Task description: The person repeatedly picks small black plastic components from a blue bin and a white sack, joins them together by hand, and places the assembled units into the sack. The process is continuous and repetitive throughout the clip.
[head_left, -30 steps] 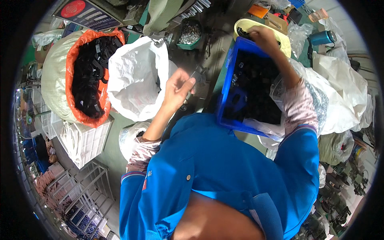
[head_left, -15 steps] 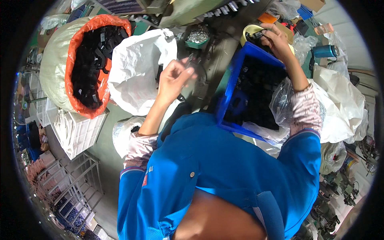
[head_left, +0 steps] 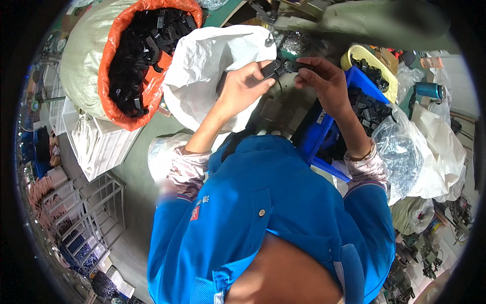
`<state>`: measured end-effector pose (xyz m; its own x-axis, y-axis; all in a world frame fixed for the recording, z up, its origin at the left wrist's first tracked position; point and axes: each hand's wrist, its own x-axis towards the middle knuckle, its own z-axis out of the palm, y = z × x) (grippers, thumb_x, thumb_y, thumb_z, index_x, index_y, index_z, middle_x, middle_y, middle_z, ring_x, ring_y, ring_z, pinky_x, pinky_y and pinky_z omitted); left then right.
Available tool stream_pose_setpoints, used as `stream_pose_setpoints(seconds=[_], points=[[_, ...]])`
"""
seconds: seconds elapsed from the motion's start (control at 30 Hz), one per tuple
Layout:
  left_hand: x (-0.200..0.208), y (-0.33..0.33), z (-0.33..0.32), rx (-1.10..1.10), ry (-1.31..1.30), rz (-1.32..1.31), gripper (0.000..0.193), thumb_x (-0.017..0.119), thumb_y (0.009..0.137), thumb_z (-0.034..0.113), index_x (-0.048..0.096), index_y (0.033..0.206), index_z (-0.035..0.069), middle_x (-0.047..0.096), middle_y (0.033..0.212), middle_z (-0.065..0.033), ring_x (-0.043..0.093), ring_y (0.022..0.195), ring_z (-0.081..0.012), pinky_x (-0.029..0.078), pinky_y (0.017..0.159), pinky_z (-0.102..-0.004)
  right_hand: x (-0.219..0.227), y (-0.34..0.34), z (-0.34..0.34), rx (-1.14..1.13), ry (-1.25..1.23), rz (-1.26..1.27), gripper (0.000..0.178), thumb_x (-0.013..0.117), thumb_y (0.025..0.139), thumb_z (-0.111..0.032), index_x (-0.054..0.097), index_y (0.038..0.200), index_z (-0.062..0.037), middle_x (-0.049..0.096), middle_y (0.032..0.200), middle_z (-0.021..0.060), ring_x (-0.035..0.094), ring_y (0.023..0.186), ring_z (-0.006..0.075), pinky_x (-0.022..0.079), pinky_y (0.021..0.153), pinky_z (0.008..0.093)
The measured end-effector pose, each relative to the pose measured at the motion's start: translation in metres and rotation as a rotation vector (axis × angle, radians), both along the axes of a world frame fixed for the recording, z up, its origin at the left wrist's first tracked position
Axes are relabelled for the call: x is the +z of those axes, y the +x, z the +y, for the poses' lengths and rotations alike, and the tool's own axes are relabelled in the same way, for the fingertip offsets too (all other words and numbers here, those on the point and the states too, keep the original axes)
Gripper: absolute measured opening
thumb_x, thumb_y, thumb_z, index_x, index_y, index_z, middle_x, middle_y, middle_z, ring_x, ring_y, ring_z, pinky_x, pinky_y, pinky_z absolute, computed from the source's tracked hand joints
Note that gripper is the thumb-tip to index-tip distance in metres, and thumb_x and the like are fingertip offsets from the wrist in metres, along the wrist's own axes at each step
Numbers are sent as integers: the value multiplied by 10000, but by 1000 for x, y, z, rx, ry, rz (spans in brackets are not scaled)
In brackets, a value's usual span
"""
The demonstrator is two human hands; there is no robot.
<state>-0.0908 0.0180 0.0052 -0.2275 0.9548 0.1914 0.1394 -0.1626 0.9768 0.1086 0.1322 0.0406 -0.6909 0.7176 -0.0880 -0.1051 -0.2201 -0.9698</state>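
Note:
In front of the work machine, both hands are raised close together. My left hand pinches a small black plastic part between thumb and fingers. A second dark part is gripped by my right hand, its end against or very near the first one; I cannot tell whether they are joined. Beneath my left wrist gapes a white sack. Close to my right forearm is a blue bin of black parts, and beyond it a yellow basin holds more dark pieces.
At the left an orange-lined bag holds many black parts, above a white crate. A green tray of small metal pieces lies beyond my hands. The machine's arm juts across the top right. A blue bottle stands far right.
My right hand has come away from the yellow basin with a dark part and met my left hand over the machine. The view has shifted, showing more of the basin's contents.

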Motion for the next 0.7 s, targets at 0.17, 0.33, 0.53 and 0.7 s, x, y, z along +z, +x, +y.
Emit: stream_pose_setpoints(seconds=[0.17,0.33,0.53,0.7], points=[[4,-24,-2,-12,-1,83,238,726,822,16,496,758,12,664,1185,-159,584,938,-92,508,785,-285,3,-22,-3,-7,252,-196,271,658,905,-93,623,1129,56,699,848,113,677,762,147,557,689,272],[13,-43,7,-53,83,233,233,713,804,16,488,744,3,677,1162,-143,629,882,-143,528,729,-296,3,-38,1,-3,298,-274,253,645,917,-80,623,1137,41,690,875,98,675,797,136,563,718,256],[18,-67,23,-139,187,526,178,717,777,69,552,783,3,694,1075,-123,637,744,-279,524,654,-338,-4,-57,0,-55,354,-269,239,632,918,-48,620,1137,47,691,888,108,682,815,145,572,741,261],[23,-86,43,-233,266,731,159,721,781,96,599,781,-6,702,1009,-125,568,624,-255,486,586,-342,-6,-66,3,-97,402,-269,242,626,916,-28,614,1144,53,687,920,116,688,865,166,581,768,283]])
